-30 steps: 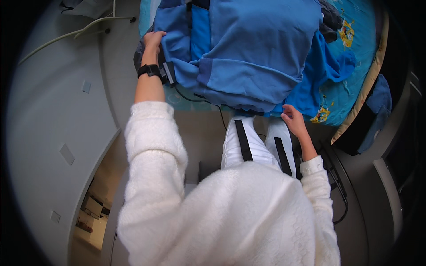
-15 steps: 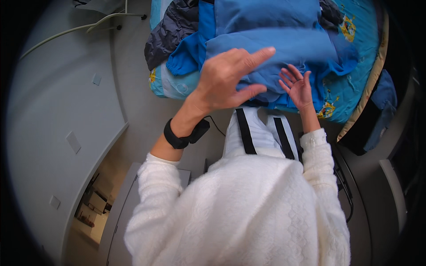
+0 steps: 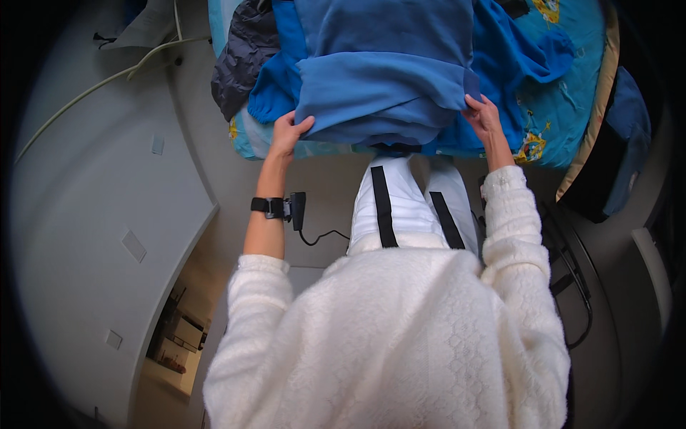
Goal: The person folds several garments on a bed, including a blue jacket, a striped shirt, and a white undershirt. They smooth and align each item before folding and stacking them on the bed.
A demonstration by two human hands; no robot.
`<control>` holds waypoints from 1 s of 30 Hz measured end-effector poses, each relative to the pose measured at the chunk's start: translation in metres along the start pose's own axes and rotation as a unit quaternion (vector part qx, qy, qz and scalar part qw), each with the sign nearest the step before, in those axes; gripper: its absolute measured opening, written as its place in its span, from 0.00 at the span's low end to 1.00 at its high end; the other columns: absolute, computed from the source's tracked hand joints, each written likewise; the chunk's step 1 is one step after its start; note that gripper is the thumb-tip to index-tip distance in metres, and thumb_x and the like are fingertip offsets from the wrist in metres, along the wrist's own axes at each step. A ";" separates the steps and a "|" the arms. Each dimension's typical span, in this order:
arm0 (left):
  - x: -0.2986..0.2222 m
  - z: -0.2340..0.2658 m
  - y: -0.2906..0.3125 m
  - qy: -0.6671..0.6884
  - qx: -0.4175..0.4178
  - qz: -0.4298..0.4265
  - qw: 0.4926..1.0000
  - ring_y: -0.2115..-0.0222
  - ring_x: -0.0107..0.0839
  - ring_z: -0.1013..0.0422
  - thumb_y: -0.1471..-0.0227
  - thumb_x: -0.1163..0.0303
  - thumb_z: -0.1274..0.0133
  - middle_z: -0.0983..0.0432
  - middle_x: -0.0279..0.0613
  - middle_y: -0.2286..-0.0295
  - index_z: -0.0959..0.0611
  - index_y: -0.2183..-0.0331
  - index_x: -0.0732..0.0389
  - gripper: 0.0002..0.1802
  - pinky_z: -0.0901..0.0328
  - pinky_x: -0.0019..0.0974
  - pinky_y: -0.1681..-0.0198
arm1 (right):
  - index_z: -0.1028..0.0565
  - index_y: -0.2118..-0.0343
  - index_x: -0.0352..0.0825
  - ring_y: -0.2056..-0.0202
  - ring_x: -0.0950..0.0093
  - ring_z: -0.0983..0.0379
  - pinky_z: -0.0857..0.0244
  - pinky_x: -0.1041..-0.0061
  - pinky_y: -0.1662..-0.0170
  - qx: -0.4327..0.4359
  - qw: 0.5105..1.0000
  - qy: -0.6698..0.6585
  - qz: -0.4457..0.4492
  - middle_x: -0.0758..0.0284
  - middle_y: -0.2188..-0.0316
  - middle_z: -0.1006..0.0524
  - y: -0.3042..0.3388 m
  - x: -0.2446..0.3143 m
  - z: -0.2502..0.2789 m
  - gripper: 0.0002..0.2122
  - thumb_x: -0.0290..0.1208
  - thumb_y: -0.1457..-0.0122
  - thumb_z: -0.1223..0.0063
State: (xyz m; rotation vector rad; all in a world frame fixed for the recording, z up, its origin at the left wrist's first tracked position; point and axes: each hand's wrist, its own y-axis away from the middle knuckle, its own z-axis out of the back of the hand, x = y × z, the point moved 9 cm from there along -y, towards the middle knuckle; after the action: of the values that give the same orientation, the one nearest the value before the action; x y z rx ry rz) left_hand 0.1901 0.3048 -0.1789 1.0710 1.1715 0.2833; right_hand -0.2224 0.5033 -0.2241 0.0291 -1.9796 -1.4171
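A blue garment [image 3: 386,89], muted in tone and folded over on itself, lies along the near edge of the bed. My left hand [image 3: 286,134] pinches its near left corner between thumb and fingers. At the opposite side my right hand [image 3: 486,118] grips the right edge, where a darker strip of cloth shows. Beneath and beside it spreads a brighter blue garment [image 3: 525,46], with a sleeve-like part on each side. Some crumpled dark grey cloth [image 3: 243,68] lies at the left. The muted garment's near edge sags between my hands.
A turquoise patterned bed sheet [image 3: 550,132] with yellow figures covers the bed. A pale curved tube stand [image 3: 93,87] is on the left, near the wall. More blue cloth [image 3: 629,143] hangs at the right. My left wrist wears a black strap [image 3: 268,208] with a cable.
Both hands were apart above the cloth with fingers spread. They have since moved away from each other and taken hold of the muted blue garment's two sides. The view has shifted slightly.
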 end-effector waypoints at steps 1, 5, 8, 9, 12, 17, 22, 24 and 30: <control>-0.004 0.005 0.005 0.025 0.024 0.000 0.999 0.62 0.26 0.30 0.52 0.67 0.42 0.27 0.40 0.59 0.26 0.54 0.69 0.24 0.38 0.30 0.54 | 0.34 0.49 0.32 0.54 0.66 0.32 0.41 0.61 0.46 0.015 1.000 0.007 0.005 0.61 0.54 0.29 0.000 0.006 0.000 0.24 0.27 0.49 0.39; -0.017 0.037 0.022 0.077 0.027 0.000 0.997 0.61 0.26 0.31 0.51 0.71 0.42 0.26 0.39 0.59 0.25 0.55 0.67 0.21 0.39 0.28 0.56 | 0.36 0.50 0.27 0.55 0.65 0.30 0.34 0.67 0.50 0.083 0.994 -0.013 0.073 0.58 0.56 0.28 0.013 0.024 0.002 0.24 0.21 0.50 0.41; -0.002 0.037 0.018 0.031 0.017 0.051 0.998 0.57 0.28 0.33 0.52 0.67 0.41 0.28 0.38 0.56 0.27 0.54 0.66 0.24 0.41 0.29 0.53 | 0.43 0.42 0.31 0.46 0.63 0.39 0.45 0.63 0.43 0.000 0.995 0.102 0.018 0.55 0.46 0.37 0.021 -0.019 0.016 0.36 0.29 0.53 0.35; 0.008 0.033 0.015 0.023 0.001 0.081 0.996 0.56 0.28 0.33 0.53 0.66 0.40 0.29 0.37 0.56 0.27 0.53 0.65 0.25 0.42 0.30 0.52 | 0.46 0.40 0.33 0.43 0.62 0.44 0.52 0.59 0.41 -0.005 0.995 0.096 -0.004 0.56 0.43 0.41 0.022 -0.038 0.015 0.41 0.33 0.56 0.32; 0.030 0.015 0.011 0.008 -0.053 0.118 0.992 0.54 0.29 0.35 0.55 0.63 0.38 0.29 0.36 0.55 0.28 0.52 0.62 0.29 0.44 0.32 0.50 | 0.55 0.38 0.38 0.37 0.64 0.57 0.71 0.54 0.39 -0.031 0.993 0.078 -0.084 0.62 0.39 0.47 0.026 -0.090 0.018 0.51 0.45 0.61 0.30; 0.001 -0.001 0.035 0.086 -0.104 0.050 0.990 0.61 0.29 0.30 0.58 0.66 0.37 0.27 0.38 0.61 0.28 0.54 0.63 0.29 0.33 0.36 0.61 | 0.39 0.45 0.33 0.48 0.68 0.39 0.50 0.68 0.44 -0.003 0.999 0.027 -0.017 0.61 0.48 0.34 0.022 -0.069 0.004 0.35 0.36 0.56 0.35; -0.098 -0.014 0.091 0.148 -0.100 -0.129 0.975 0.66 0.32 0.28 0.57 0.77 0.42 0.28 0.42 0.63 0.29 0.56 0.67 0.24 0.30 0.35 0.64 | 0.36 0.51 0.28 0.59 0.69 0.30 0.34 0.74 0.57 -0.049 0.969 0.108 0.217 0.56 0.57 0.30 0.085 0.066 0.001 0.27 0.27 0.56 0.38; -0.128 -0.024 0.129 0.189 -0.085 -0.225 0.952 0.67 0.33 0.28 0.56 0.79 0.44 0.28 0.43 0.63 0.29 0.56 0.68 0.22 0.30 0.34 0.63 | 0.39 0.50 0.29 0.60 0.69 0.29 0.32 0.76 0.60 0.005 0.953 0.090 0.290 0.55 0.57 0.31 0.132 0.120 -0.002 0.29 0.25 0.55 0.39; -0.071 -0.043 0.219 0.272 -0.183 -0.242 0.913 0.64 0.35 0.29 0.56 0.82 0.45 0.30 0.45 0.60 0.31 0.54 0.66 0.25 0.32 0.35 0.57 | 0.47 0.38 0.49 0.48 0.64 0.37 0.36 0.70 0.49 0.120 0.957 0.111 0.241 0.59 0.42 0.45 0.216 0.121 0.009 0.39 0.19 0.54 0.44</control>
State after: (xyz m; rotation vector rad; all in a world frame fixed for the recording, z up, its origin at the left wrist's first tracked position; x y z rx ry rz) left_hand 0.1954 0.3910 0.0389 0.3467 1.7568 0.4035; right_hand -0.2413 0.5502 0.0188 -0.1679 -1.8004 -0.8217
